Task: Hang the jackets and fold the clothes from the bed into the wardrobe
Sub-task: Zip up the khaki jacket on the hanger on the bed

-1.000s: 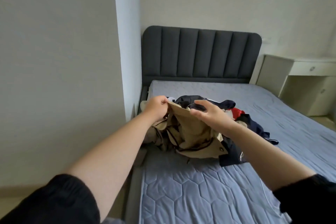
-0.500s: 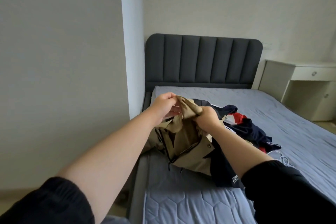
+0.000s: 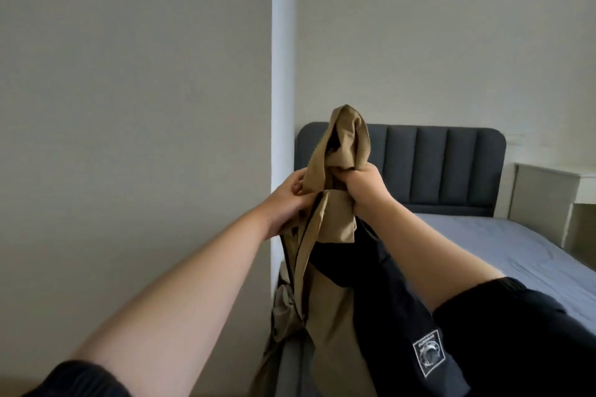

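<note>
A tan and black jacket (image 3: 332,222) hangs in the air in front of me, its collar end bunched upward. My right hand (image 3: 364,184) grips the bunched tan fabric in a fist. My left hand (image 3: 290,200) pinches the tan edge just left of it. The jacket's black part with a white square patch (image 3: 429,354) drapes under my right forearm. The lower tan end trails down past the bed's left side. The other clothes on the bed are hidden behind the jacket and my arms. No wardrobe is in view.
The bed (image 3: 503,242) has a blue-grey quilted mattress and a dark grey padded headboard (image 3: 435,164). A white wall corner (image 3: 282,74) stands just left of the bed. A white desk unit (image 3: 548,196) stands to the right of the headboard.
Both hands have lifted the tan jacket off the pile on the bed up to chest height; my view has tilted upward, and the clothes pile has dropped out of sight.
</note>
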A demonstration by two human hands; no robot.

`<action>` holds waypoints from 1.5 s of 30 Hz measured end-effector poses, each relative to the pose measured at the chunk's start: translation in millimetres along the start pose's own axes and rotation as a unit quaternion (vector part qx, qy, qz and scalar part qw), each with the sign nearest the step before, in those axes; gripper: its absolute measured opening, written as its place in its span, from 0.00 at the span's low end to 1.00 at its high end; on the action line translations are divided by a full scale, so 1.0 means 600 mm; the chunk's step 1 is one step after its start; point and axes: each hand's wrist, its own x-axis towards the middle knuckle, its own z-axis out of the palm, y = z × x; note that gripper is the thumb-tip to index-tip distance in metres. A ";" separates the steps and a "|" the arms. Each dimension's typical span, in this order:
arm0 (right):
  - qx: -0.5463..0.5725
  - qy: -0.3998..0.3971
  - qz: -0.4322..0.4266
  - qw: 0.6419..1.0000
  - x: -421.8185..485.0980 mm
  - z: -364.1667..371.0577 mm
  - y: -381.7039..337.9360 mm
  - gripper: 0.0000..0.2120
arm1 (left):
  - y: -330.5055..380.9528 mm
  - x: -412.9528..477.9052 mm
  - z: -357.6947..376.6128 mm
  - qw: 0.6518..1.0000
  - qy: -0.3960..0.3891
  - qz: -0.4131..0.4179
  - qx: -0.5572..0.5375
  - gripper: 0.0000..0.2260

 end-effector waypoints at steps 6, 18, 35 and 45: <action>0.099 -0.052 0.049 0.992 -0.007 0.166 -0.033 0.11 | 0.076 -0.076 -0.118 0.990 0.127 0.002 0.067 0.18; 0.244 -0.229 0.112 0.936 -0.062 0.518 -0.160 0.08 | 0.280 -0.322 -0.357 0.934 0.289 -0.015 0.212 0.05; -0.041 -0.252 0.083 0.963 -0.084 0.568 -0.077 0.15 | 0.299 -0.480 -0.495 0.791 0.578 -0.098 0.174 0.21; -0.156 -0.332 0.043 0.929 -0.096 0.524 -0.098 0.18 | 0.269 -0.551 -0.554 0.860 0.343 -0.311 0.214 0.36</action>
